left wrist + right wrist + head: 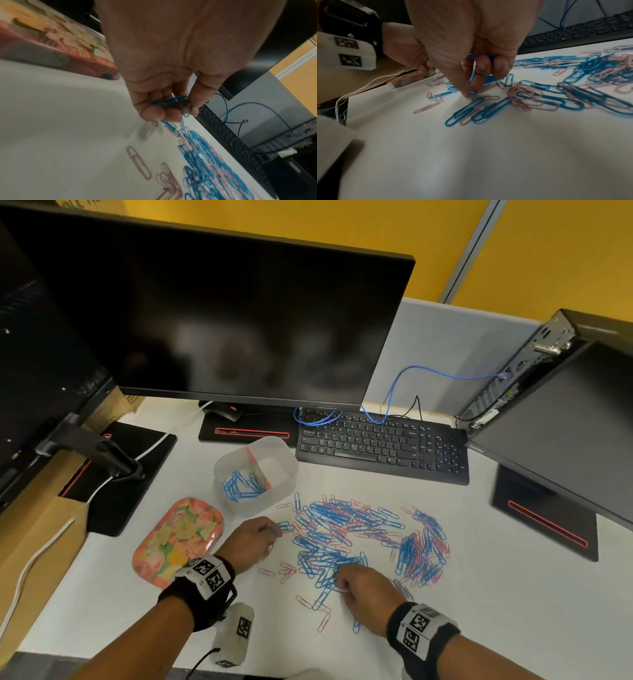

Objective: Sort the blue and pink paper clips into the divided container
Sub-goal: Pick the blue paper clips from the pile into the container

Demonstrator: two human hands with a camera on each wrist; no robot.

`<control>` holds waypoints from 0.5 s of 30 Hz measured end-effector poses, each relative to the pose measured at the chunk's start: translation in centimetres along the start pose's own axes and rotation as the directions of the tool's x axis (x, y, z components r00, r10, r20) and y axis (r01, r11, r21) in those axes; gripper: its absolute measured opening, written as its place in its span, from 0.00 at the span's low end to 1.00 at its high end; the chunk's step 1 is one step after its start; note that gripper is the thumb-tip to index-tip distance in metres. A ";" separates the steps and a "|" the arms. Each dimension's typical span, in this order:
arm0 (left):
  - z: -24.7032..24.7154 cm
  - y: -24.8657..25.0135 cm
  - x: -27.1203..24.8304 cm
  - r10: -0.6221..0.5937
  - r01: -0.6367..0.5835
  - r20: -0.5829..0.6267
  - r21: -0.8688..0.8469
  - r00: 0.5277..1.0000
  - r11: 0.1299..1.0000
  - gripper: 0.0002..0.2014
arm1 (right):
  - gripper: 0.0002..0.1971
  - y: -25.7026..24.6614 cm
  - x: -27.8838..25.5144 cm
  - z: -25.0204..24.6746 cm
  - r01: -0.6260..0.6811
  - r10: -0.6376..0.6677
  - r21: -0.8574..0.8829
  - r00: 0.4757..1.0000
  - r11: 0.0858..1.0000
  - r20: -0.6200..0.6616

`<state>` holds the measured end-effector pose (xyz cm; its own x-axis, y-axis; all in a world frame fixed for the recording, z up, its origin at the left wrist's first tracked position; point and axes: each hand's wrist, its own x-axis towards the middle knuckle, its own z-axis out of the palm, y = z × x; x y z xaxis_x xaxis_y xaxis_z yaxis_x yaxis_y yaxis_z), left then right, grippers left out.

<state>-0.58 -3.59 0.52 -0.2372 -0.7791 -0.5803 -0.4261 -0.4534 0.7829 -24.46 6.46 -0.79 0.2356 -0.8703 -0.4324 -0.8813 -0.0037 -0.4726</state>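
Note:
A mixed pile of blue and pink paper clips [359, 539] is spread over the white desk. Behind it on the left stands the clear divided container [287, 470]; its left compartment holds blue clips [239, 487], and I see nothing in the right one. My left hand [270, 534] is at the pile's left edge and pinches a few blue clips [173, 102] in curled fingers. My right hand [342, 583] is at the pile's near edge. Its thumb and forefinger touch the desk at a blue clip [473, 92], and more blue clips [479, 55] show under its curled fingers.
A floral tray [178, 539] lies left of my left hand. A black keyboard [380, 446] and a blue cable [407, 378] are behind the pile. Monitors stand at the back, left and right. A white tagged device [234, 635] sits by the desk's front edge.

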 end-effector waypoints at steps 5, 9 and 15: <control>-0.6 0.8 0.1 -0.064 0.059 -0.017 -0.198 0.998 0.978 0.12 | 0.11 -0.2 0.3 -0.6 -0.028 0.028 -0.005 0.998 1.000 0.048; -0.9 1.7 -0.3 -0.057 0.051 -0.013 -0.283 0.998 0.958 0.12 | 0.13 -0.3 0.4 -1.1 -0.035 0.037 -0.020 0.996 0.999 0.086; -1.1 2.7 -1.1 -0.052 0.050 0.002 -0.335 0.999 0.941 0.11 | 0.12 -0.2 0.3 -1.5 -0.046 0.050 -0.032 0.991 0.998 0.120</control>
<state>-0.50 -4.44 3.50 -0.2164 -0.7534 -0.6209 -0.1202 -0.6106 0.7828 -24.80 5.48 0.30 0.2392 -0.8038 -0.5447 -0.9039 0.0205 -0.4273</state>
